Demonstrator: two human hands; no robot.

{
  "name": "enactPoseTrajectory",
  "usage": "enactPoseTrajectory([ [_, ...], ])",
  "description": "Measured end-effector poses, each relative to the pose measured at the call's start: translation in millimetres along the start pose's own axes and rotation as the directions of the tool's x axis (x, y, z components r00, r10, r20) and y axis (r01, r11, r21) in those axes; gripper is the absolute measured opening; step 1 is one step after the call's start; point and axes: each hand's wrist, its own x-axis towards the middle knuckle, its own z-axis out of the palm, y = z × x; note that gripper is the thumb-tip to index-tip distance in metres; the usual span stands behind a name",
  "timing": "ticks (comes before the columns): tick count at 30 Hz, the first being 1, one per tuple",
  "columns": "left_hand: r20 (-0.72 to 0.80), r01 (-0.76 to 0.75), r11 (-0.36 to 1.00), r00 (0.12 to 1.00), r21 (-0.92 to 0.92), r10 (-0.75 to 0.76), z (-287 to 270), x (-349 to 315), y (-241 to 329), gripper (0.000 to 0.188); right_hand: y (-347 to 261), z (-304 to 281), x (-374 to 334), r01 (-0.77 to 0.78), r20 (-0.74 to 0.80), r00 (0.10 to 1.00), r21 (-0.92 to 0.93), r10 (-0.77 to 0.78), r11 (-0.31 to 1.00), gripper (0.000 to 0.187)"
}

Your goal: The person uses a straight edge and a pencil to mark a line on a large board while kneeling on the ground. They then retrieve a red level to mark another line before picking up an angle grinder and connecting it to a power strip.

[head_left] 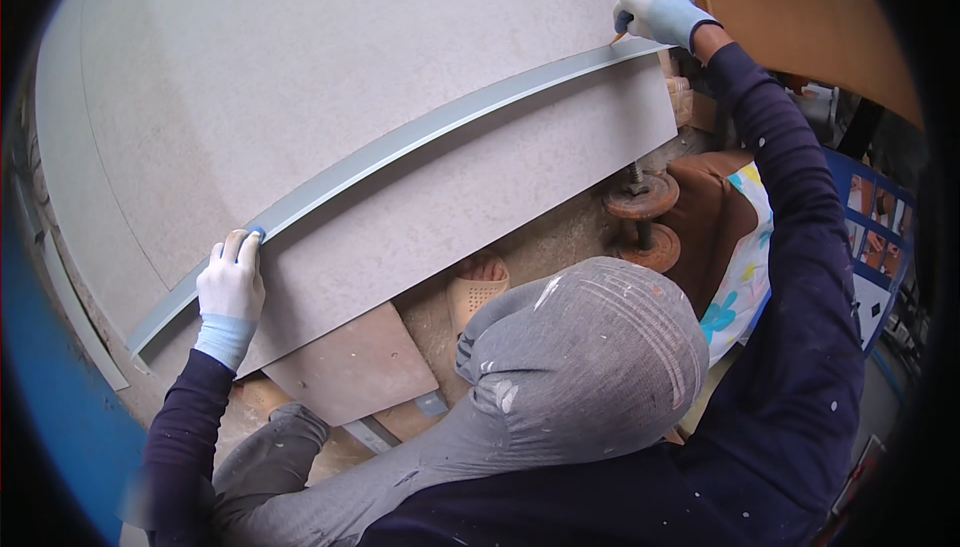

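A large light grey board lies before me, with a thin line drawn across its left side. Across its near part runs a long grey metal straightedge, slanting from lower left to upper right; it looks bent through the fisheye lens. My left hand, in a white and pale blue glove, grips the straightedge near its lower left end, fingers over its far edge. At the far right end, my gloved right hand pinches a pencil, its tip down at the straightedge's far edge.
Two rusty discs on a threaded rod stand close to the board's near right corner. A smaller board piece lies below the near edge, beside my sandalled foot. Brown cardboard rises at upper right. A blue surface borders the left.
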Motion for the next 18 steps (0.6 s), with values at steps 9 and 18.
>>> enactPoseTrajectory([
  [9,0.0,0.001,1.0,1.0,-0.007,-0.001,1.4,0.7,0.4,0.039,47.5,24.0,-6.7,-0.138,0.03,0.99,-0.01,0.138,0.99,0.023],
  [18,-0.007,-0.008,1.0,1.0,-0.013,0.008,1.2,4.3,3.7,0.035,98.6,48.4,-13.1,-0.328,-0.015,0.944,-0.169,0.331,0.929,0.019],
])
